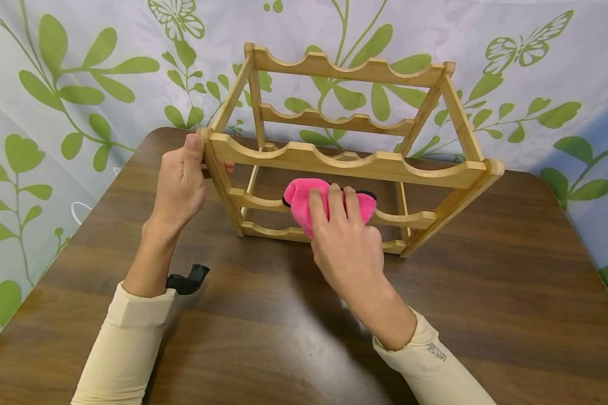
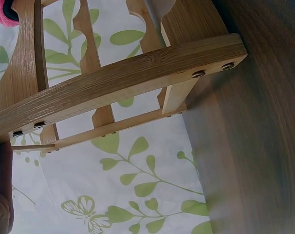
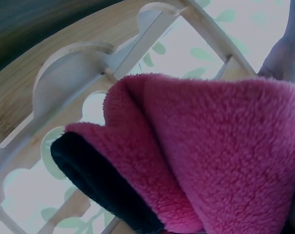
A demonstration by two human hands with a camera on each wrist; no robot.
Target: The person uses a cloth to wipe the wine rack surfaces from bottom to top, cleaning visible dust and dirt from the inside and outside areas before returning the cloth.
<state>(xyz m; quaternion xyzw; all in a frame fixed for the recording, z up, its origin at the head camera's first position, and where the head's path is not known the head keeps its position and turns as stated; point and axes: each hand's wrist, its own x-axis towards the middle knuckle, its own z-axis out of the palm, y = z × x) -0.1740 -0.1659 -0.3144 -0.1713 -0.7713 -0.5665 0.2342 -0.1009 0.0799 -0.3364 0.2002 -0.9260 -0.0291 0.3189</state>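
A light wooden wine rack (image 1: 344,160) with scalloped rails stands on the table, seen in all three views. My left hand (image 1: 179,185) grips its front left upright near the top, thumb up at the corner. In my right hand (image 1: 349,247) is a pink fluffy cloth (image 1: 309,202) with black edging, held against the middle front rail (image 1: 405,218). The cloth (image 3: 225,146) fills much of the right wrist view and hides the fingers there. In the left wrist view, the rack's side post (image 2: 123,80) with dark screws crosses the frame, and part of my left hand (image 2: 1,190) shows at the edge.
The dark brown wooden table (image 1: 512,292) has rounded far corners. Behind it hangs a white backdrop (image 1: 132,34) printed with green leaves and butterflies. A black strap end (image 1: 188,279) sticks out beside my left wrist.
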